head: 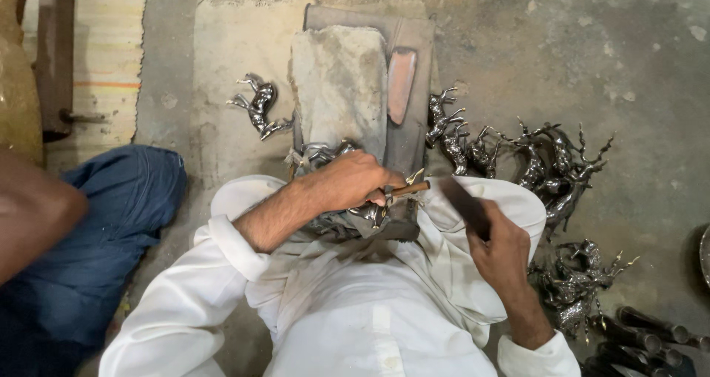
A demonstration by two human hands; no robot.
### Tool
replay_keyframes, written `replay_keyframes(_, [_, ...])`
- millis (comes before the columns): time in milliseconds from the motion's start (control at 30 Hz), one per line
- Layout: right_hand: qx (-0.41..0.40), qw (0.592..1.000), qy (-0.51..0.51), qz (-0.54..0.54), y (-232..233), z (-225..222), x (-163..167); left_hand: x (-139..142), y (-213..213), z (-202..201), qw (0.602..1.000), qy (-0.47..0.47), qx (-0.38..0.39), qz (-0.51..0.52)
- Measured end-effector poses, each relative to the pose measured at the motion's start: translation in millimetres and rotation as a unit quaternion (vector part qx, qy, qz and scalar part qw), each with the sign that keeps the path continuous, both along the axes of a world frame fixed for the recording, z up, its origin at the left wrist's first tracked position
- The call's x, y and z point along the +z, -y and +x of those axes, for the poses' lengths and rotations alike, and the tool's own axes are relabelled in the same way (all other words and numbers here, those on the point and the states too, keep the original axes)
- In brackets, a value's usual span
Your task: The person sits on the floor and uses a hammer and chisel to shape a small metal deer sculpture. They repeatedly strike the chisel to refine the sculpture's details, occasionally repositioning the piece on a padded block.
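Note:
My left hand is closed on a shiny metal deer figurine and presses it against the near end of a cloth-covered block. A thin wooden stick with a brass tip pokes out from under its fingers. Just to the right, my right hand grips a dark flat file that slants up-left toward the figurine. The file looks blurred. Another small metal figure lies at the block's near edge, partly hidden by my left hand.
One deer figurine lies on the beige mat at the left. Several more are piled at the right and lower right. Dark-handled tools lie bottom right. Another person's blue trouser leg is at the left.

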State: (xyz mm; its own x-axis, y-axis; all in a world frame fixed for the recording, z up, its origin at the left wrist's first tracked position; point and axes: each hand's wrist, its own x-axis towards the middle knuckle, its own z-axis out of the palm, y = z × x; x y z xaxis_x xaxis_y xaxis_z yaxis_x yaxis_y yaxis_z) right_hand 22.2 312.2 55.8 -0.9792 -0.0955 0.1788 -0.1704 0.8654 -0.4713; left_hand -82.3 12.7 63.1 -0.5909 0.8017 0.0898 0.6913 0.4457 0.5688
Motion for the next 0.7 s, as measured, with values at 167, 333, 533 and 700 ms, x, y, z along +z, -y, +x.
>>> replay_keyframes(167, [-0.093,0.983,0.043,-0.155,-1,6,-12,1,0,0,1.000,0.023,0.001,-0.011])
replay_keyframes(333, [-0.072,0.990,0.050,-0.110,-4,9,-26,4,-2,1,0.999,0.025,0.004,-0.030])
replay_keyframes(533, [-0.089,0.989,0.118,-0.028,-2,13,-29,4,0,6,0.998,0.039,0.030,-0.038])
replay_keyframes(700, [-0.096,0.962,0.088,-0.240,-4,7,-28,7,1,4,0.999,0.036,0.035,-0.020])
